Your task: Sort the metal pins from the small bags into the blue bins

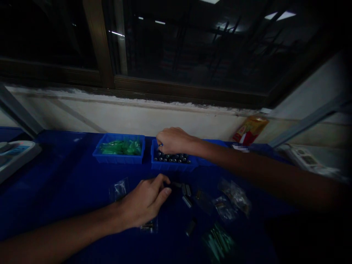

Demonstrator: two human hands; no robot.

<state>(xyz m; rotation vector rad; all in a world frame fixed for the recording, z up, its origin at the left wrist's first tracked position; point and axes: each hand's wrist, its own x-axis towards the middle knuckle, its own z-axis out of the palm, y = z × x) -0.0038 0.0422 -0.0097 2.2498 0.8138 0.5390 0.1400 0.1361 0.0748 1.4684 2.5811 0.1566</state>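
Note:
My right hand (174,140) reaches over a blue bin (174,167) that holds several small dark metal cylinders (176,160) standing on end. Its fingers are curled down into the bin, and whatever they grip is hidden. My left hand (148,200) rests low over the blue table, its thumb and forefinger bent toward each other around a dark spot that I cannot make out. Just right of its fingertips lie several loose metal cylinders (187,201). Beneath the left hand and wrist are a clear plastic bag (119,189) and a small bag with brass-coloured pieces (148,226).
Left of the bin stands another blue bin (118,158) with green plastic packets (121,146). Clear bags (235,198) and a bag of green sticks (218,242) lie at right. A white device (18,157) sits far left; a red-yellow packet (250,130) leans on the wall.

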